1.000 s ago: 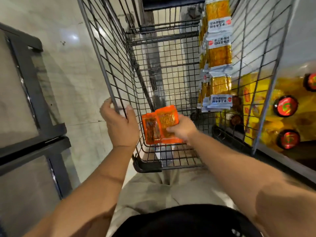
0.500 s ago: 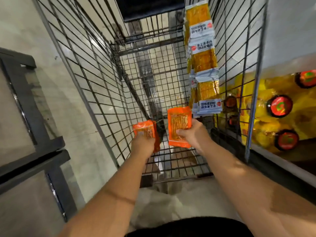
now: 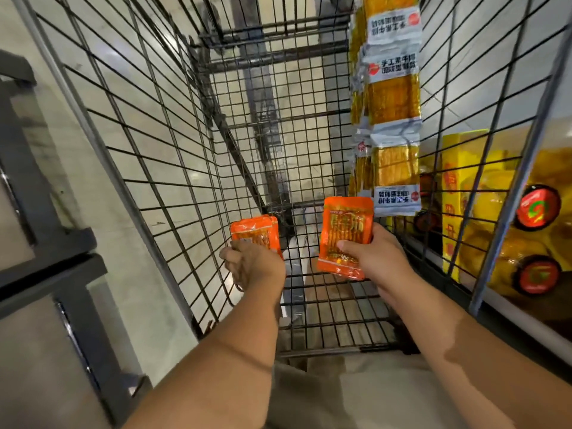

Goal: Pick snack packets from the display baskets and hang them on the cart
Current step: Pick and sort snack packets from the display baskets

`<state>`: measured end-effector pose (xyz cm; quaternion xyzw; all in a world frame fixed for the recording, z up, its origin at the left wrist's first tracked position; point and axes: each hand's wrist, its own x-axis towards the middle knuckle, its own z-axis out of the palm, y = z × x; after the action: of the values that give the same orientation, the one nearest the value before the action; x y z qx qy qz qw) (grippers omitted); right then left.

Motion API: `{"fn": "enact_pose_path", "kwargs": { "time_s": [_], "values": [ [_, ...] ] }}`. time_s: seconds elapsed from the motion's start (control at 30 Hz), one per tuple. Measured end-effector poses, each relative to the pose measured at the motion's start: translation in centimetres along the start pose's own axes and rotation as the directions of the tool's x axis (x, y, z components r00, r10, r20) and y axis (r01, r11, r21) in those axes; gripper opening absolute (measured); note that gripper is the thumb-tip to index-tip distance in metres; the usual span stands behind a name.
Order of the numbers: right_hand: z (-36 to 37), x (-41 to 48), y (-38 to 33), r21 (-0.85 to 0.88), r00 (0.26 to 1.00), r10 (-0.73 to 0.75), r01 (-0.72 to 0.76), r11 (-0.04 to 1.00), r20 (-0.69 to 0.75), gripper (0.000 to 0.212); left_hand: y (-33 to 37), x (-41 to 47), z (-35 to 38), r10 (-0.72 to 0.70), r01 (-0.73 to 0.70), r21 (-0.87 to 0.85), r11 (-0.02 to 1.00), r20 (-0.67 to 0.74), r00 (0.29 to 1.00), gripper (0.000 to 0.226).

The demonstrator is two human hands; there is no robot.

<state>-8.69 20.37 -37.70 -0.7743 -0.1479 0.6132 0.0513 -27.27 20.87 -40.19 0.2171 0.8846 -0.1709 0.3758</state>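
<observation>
I look down into a black wire cart [image 3: 173, 168]. My left hand [image 3: 252, 266] grips one orange snack packet [image 3: 257, 233] near the cart's left wall. My right hand [image 3: 376, 258] holds a second orange snack packet [image 3: 343, 233] upright, thumb pressed on its front. Both packets are apart, over the cart's bottom grid. A column of yellow and white snack packets [image 3: 391, 97] hangs on the cart's right wall, just above the right-hand packet.
Behind the right wall stands a shelf with yellow bottles with red caps [image 3: 538, 209] and a yellow box [image 3: 452, 199]. A dark metal frame [image 3: 40, 218] stands at the left on the pale tiled floor. The cart's near edge [image 3: 334, 348] is close to my legs.
A second ago my right hand held both orange packets and my left gripped the cart wall. My left hand has since taken one packet, and the two hands have moved apart.
</observation>
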Motion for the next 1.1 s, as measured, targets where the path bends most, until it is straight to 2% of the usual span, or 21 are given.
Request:
{"fn": "enact_pose_path", "kwargs": {
  "time_s": [0.13, 0.3, 0.43, 0.5, 0.57, 0.7, 0.87, 1.0, 1.03, 1.1],
  "values": [
    [-0.3, 0.5, -0.6, 0.027, 1.0, -0.005, 0.005, 1.0, 0.017, 0.03, 0.8, 0.4, 0.1, -0.033, 0.033, -0.031, 0.999, -0.003, 0.999, 0.076],
    [0.4, 0.2, -0.6, 0.013, 0.999, 0.002, -0.002, 1.0, 0.034, 0.039, 0.0, -0.2, 0.7, 0.058, -0.06, -0.043, 0.997, -0.053, 0.997, 0.056],
    [0.6, 0.0, -0.3, 0.025, 0.999, 0.014, -0.015, 1.0, 0.038, 0.039, -0.2, 0.3, 0.2, 0.091, -0.087, 0.072, 0.994, -0.062, 0.994, 0.081],
    [0.5, -0.3, -0.1, 0.029, 0.999, 0.019, -0.02, 0.999, 0.042, 0.039, -0.5, 0.2, -0.1, 0.108, -0.104, 0.055, 0.993, -0.063, 0.992, 0.09],
    [0.5, -0.5, 0.1, 0.018, 0.999, 0.021, -0.021, 1.0, 0.051, 0.044, -0.8, 0.3, 0.0, 0.127, -0.124, 0.048, 0.991, -0.053, 0.991, 0.089],
    [0.5, -1.0, 0.2, 0.01, 0.998, 0.001, -0.002, 1.0, 0.059, 0.049, -0.6, 0.3, -0.3, 0.134, -0.132, 0.069, 0.989, -0.025, 0.991, 0.069],
    [0.3, -2.2, 0.1, 0.064, 0.996, -0.038, 0.033, 0.997, 0.086, 0.053, -0.8, -0.4, -1.7, 0.11, -0.104, -0.082, 0.991, 0.073, 0.991, 0.064],
    [0.2, -4.5, -0.5, 0.14, 0.991, -0.059, 0.042, 0.989, 0.117, 0.034, -1.1, -1.5, -4.2, 0.147, -0.108, -0.2, 0.974, 0.193, 0.97, 0.07],
    [0.1, -5.2, -0.7, 0.156, 0.99, -0.063, 0.043, 0.987, 0.127, 0.031, -1.2, -1.9, -4.9, 0.152, -0.094, -0.254, 0.963, 0.221, 0.963, 0.075],
    [-0.2, -7.2, -1.2, 0.193, 0.987, -0.089, 0.061, 0.979, 0.137, 0.028, -1.7, -2.9, -6.9, 0.253, -0.141, -0.379, 0.914, 0.266, 0.93, 0.099]
  ]
}}
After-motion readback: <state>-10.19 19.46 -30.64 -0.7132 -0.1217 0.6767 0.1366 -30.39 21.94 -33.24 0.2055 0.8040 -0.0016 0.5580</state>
